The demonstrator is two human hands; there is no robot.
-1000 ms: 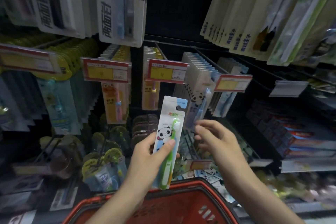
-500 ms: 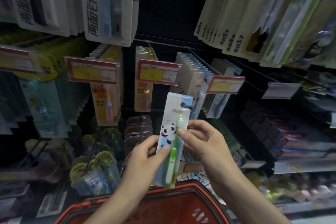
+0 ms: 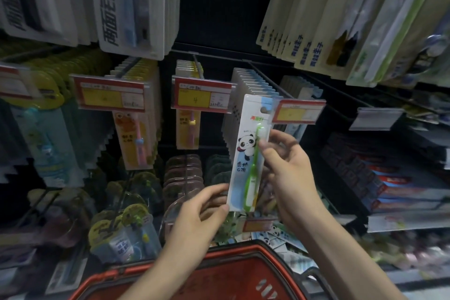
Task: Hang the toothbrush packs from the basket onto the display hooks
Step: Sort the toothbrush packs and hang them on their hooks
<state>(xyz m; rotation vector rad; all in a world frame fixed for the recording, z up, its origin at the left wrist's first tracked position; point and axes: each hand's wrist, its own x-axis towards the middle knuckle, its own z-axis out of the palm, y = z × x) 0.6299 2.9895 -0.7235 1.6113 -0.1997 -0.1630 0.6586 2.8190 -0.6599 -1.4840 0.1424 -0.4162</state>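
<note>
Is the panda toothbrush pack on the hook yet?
Not yet. The white panda toothbrush pack is in both hands, left hand and right hand; its hang hole shows empty.

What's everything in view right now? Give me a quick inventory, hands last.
panda toothbrush pack: one, white and blue with green brush, held upright before the middle hooks
matching panda packs: a row, count unclear, white, on the hook behind it
orange packs: a row, centre-left hook
price tags: several, red and yellow, at hook ends
large packs: many, white, blue and yellow, upper row
basket: one, red, bottom centre
left hand: pinches the pack's lower left edge
right hand: fingers on the pack's right side
</note>
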